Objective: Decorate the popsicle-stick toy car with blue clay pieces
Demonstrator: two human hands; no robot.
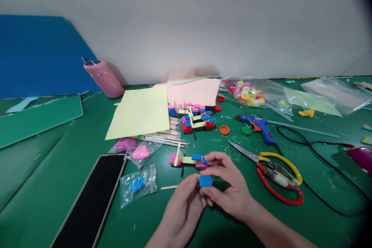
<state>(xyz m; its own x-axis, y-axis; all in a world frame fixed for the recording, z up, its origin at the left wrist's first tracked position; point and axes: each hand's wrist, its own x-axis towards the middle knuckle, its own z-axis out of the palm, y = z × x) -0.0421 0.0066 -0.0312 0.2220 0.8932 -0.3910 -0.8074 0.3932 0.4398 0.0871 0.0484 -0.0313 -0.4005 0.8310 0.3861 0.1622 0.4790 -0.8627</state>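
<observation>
My left hand point(181, 211) and my right hand point(229, 190) meet low in the middle of the view. Together their fingertips pinch a small blue foam piece point(205, 181). My right hand's upper fingers also touch a little craft car point(188, 159) made of a yellow stick, pink caps and blue foam bits, lying on the green table point(58, 170) just beyond the hands. Further back stand several similar finished craft cars point(193, 116).
Red-and-yellow scissors point(276, 172) lie right of my hands; a blue glue gun point(258, 126) with black cord is behind them. A phone point(91, 201), small bags of foam pieces point(138, 184), wooden sticks point(162, 137), yellow paper point(139, 110), a bag of caps point(250, 93) and a pink tumbler point(103, 77) surround.
</observation>
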